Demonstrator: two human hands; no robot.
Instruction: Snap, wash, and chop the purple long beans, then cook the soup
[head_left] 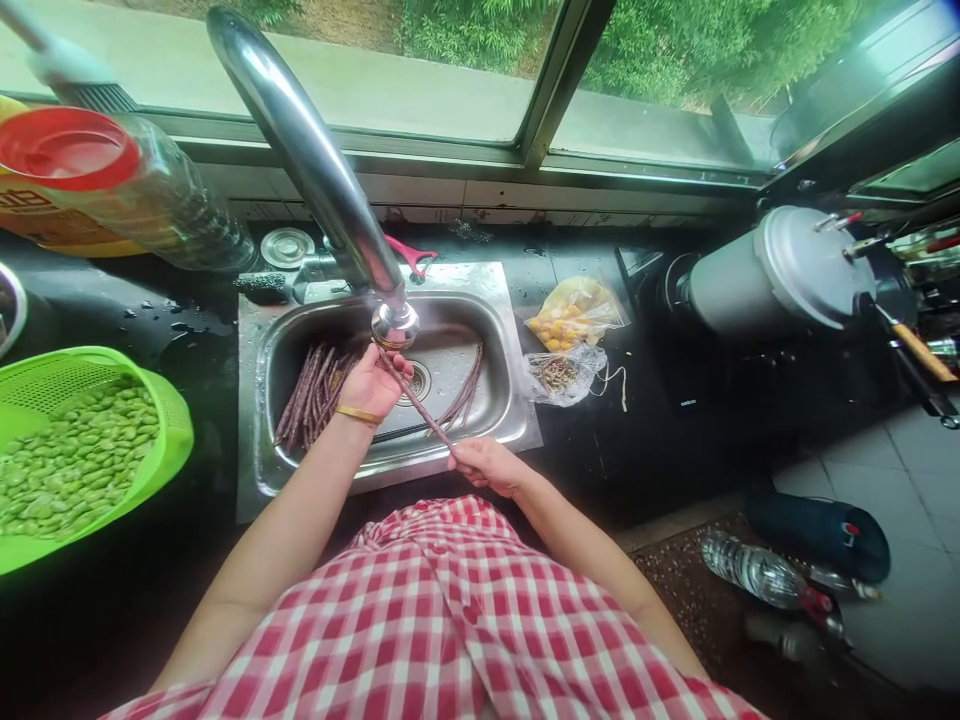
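Both hands hold one long, thin purple-brown stalk [424,412] slantwise over the steel sink [510,375]. My left hand [375,385], with a yellow band at the wrist, is closed on its upper end just under the faucet [300,120]. At the front rim, my right hand [486,465] pinches the lower end. A bundle of similar purple stalks [311,395] lies along the left side of the basin. Some thin stems [469,385] curve along the right side. The drain [416,380] is partly hidden behind my left hand and the stalk.
Left of the sink, a green basket [176,420] holds shelled beans, with a red-lidded jar [187,190] behind. Bags of yellow food [566,315] and small brown bits [559,372] lie to the right. Farther right is a pressure cooker [750,270]; bottles [754,568] are on the floor.
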